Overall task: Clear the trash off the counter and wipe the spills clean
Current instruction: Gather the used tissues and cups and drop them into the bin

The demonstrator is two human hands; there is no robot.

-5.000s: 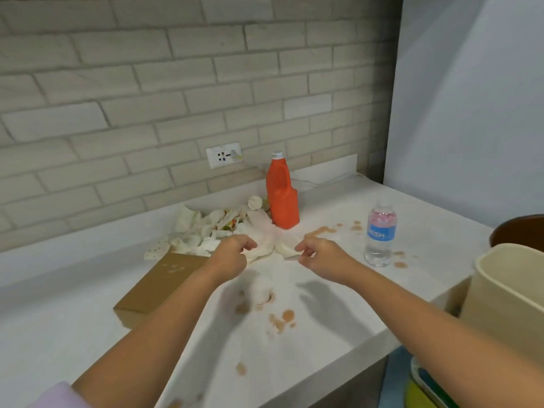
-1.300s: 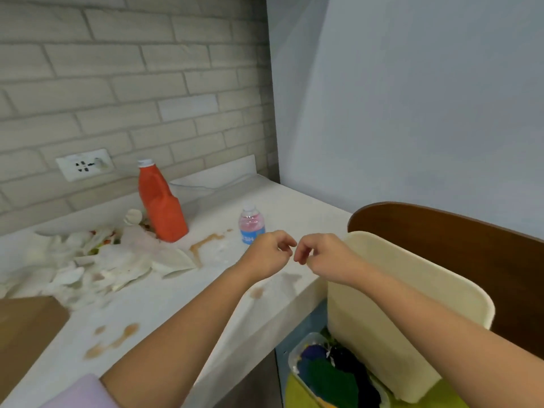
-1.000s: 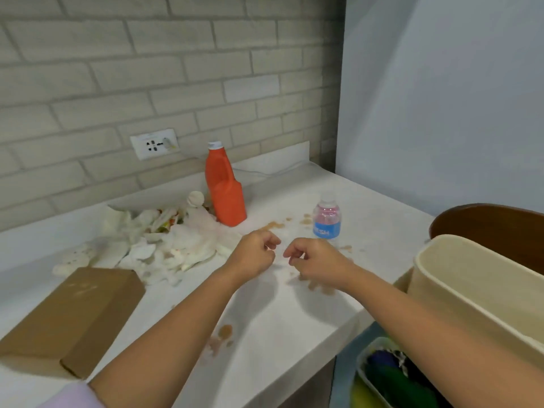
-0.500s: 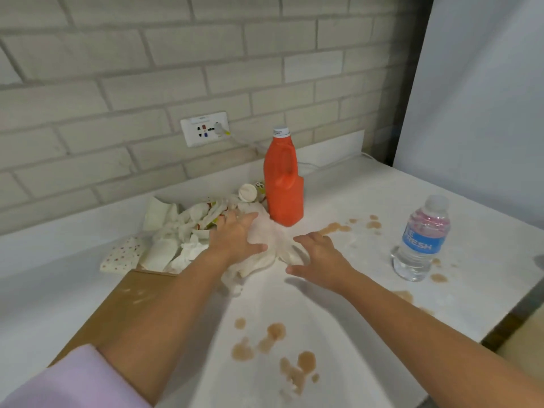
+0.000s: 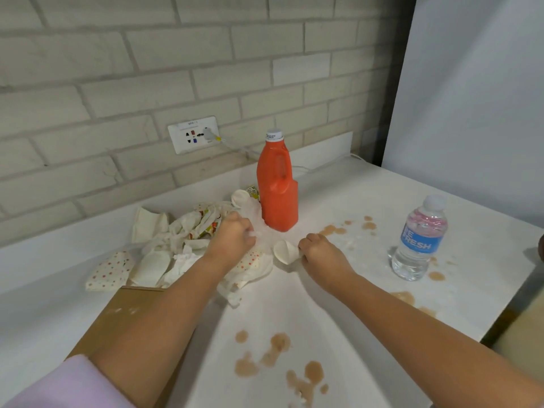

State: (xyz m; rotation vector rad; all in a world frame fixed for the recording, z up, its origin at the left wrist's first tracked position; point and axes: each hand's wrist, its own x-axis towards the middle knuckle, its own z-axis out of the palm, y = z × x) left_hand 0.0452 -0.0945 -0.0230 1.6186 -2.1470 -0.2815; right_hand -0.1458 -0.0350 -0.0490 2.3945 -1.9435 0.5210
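Observation:
A heap of crumpled white and dotted paper trash [image 5: 164, 254] lies on the white counter [image 5: 368, 189] left of an orange bottle [image 5: 277, 184]. My left hand [image 5: 232, 238] is closed on thin white paper at the heap's right side. My right hand [image 5: 319, 254] pinches a curved white paper piece [image 5: 284, 251] just in front of the bottle. Brown spills [image 5: 276, 363] dot the counter near me, with further brown spots [image 5: 334, 230] beside the bottle.
A small water bottle [image 5: 419, 238] stands at the right among brown spots. A flat cardboard box [image 5: 117, 319] lies under my left forearm. A wall socket [image 5: 194, 134] with a plugged cable sits on the brick wall. The counter edge drops off at the right.
My hands came back from the bin side to the heap; both went from flat on the trash to closed on paper pieces. The view moved closer to the counter.

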